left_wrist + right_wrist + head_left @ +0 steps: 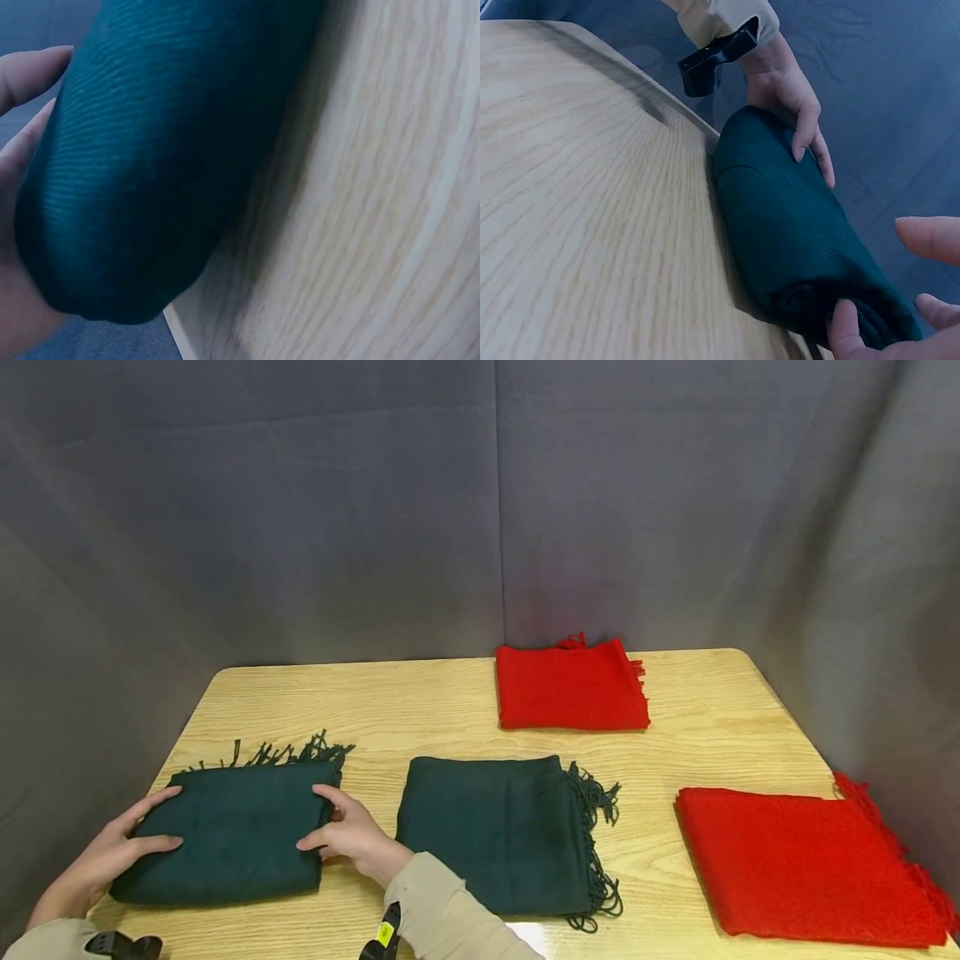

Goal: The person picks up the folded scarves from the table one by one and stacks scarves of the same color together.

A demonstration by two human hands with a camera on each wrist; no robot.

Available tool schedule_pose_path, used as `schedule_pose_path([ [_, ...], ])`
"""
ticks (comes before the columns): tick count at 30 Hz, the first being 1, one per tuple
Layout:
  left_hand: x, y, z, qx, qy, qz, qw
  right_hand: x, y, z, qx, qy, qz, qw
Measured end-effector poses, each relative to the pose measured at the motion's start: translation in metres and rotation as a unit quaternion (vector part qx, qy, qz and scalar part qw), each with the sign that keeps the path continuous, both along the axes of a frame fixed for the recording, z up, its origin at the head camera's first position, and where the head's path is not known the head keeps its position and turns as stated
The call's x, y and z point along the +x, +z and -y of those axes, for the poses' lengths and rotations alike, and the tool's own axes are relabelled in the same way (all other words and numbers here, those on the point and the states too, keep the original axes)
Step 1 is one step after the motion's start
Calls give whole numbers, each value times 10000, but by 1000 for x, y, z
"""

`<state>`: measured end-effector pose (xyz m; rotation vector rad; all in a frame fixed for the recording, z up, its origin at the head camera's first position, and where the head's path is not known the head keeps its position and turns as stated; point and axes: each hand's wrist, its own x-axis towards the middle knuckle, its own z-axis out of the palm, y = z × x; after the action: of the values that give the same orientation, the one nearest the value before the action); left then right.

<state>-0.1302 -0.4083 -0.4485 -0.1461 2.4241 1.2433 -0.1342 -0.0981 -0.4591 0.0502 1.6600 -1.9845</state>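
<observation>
A folded dark green scarf (232, 835) with a fringe along its far edge lies at the table's left. My left hand (112, 856) grips its left end, with thumb and forefinger over the top; its other fingers are hidden. At the right end, my right hand (356, 835) holds the scarf with thumb and fingers spread over the edge. The right wrist view shows the scarf's thick rounded side and layered end, with the right thumb (845, 322) against that end. A second folded dark green scarf (480, 835) lies just right of my right hand, its fringe facing right.
A small folded red scarf (570, 689) lies at the back of the wooden table (397, 710). A larger folded red scarf (802, 868) occupies the right front, its fringe at the table's right edge. Grey curtains (360, 527) hang behind and at both sides.
</observation>
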Motion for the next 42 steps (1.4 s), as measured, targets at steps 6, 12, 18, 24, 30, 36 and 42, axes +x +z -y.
schedule_pose_path([
  [6, -1, -2, 0, 105, -169, -112, 9997, -3, 2, 3, 267, 57, -134, 9995],
  [12, 1, -5, -2, 110, -245, -242, 9993, -6, 1, 9, 574, 40, -160, 9982],
  [18, 1, -8, -4, 100, -341, -383, 9986, -6, -2, 13, 801, -87, -154, 9966],
  [24, 1, -4, -8, -57, -340, -525, 9980, -4, -1, 16, 772, -313, -221, 9963],
  [30, 2, 3, -10, -163, -448, -668, 9966, -3, 2, 16, 727, -400, -268, 9962],
  [36, 3, 11, -13, -275, -531, -949, 9937, -2, 7, 15, 695, -450, -398, 9958],
  [42, 2, 16, -15, -397, -532, -1024, 9925, -1, 13, 12, 628, -437, -539, 9956],
])
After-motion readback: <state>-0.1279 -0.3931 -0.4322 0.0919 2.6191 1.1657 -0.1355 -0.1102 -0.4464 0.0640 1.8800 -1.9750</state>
